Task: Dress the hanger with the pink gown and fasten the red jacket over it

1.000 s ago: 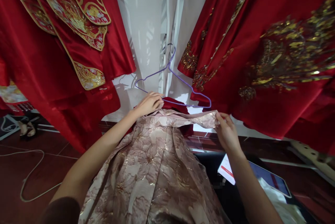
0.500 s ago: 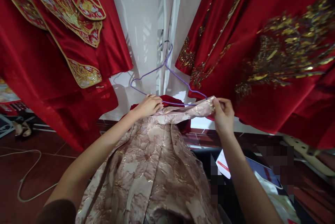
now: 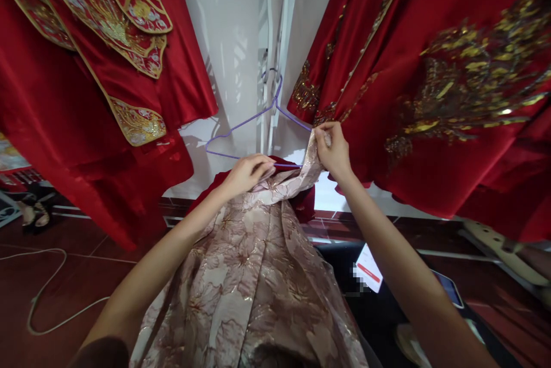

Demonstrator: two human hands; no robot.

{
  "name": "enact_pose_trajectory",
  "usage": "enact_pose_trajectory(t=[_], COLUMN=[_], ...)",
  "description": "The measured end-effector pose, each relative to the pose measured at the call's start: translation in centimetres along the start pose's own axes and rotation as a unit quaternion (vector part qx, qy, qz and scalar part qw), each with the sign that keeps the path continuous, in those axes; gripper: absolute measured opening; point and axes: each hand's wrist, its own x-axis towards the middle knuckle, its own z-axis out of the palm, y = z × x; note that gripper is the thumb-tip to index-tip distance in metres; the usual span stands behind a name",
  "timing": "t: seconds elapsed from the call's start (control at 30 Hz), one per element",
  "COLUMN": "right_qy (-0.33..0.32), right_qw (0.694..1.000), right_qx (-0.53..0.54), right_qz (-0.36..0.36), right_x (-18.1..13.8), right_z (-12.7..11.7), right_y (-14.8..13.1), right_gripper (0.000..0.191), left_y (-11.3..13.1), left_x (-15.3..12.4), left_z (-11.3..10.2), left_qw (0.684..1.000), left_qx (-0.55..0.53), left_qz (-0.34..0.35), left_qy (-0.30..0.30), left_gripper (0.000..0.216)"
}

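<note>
A pale pink and gold floral brocade garment (image 3: 258, 253) hangs down in front of me; whether it is a skirt or a dress I cannot tell. My right hand (image 3: 333, 150) pinches one end of its top band, raised to the right arm of a purple wire hanger (image 3: 253, 119). At the hanger's bottom bar, my left hand (image 3: 249, 175) is closed on the top edge of the garment. The hanger hooks onto a white upright bar (image 3: 282, 29). Dark red cloth (image 3: 210, 190) shows behind the brocade.
Red embroidered garments hang at left (image 3: 142, 86) and right (image 3: 408, 98). On a black surface at lower right lie a white card or screen (image 3: 369, 269) and a phone-like device (image 3: 447, 289). A pale cable (image 3: 64, 276) and heeled shoes (image 3: 34, 216) are on the floor.
My right hand has moved up and left, lifting the band's end against the hanger's right arm and folding it upward. The left hand has stayed nearly in place.
</note>
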Motion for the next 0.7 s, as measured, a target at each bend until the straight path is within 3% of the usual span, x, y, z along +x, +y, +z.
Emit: enact_pose_trajectory(t=[0.1, 0.23, 0.33, 0.43, 0.7], right_qy=[0.001, -0.012, -0.016, -0.017, -0.023], right_qw=[1.000, 0.999, 0.999, 0.999, 0.999], right_qx=[0.007, 0.037, 0.040, 0.034, 0.030], right_qz=[-0.015, -0.009, -0.002, -0.005, -0.005], right_x=[0.5, 1.1, 1.2, 1.0, 1.3], right_z=[-0.4, -0.7, -0.7, -0.6, -0.8], right_y=[0.5, 0.8, 0.9, 0.8, 1.0], right_gripper=[0.024, 0.026, 0.028, 0.029, 0.032], left_y=[-2.3, -6.9, -9.6, -10.7, -10.3], left_x=[-0.8, -3.0, -4.7, -5.6, -5.3], left_z=[-2.7, -6.0, -7.3, -7.6, -7.7], left_qw=[0.989, 0.923, 0.895, 0.887, 0.879], left_qx=[0.031, 0.167, 0.256, 0.284, 0.284], left_qz=[-0.101, -0.250, -0.300, -0.323, -0.309], left_qy=[0.103, 0.241, 0.207, 0.170, 0.224], left_gripper=[0.035, 0.035, 0.032, 0.033, 0.037])
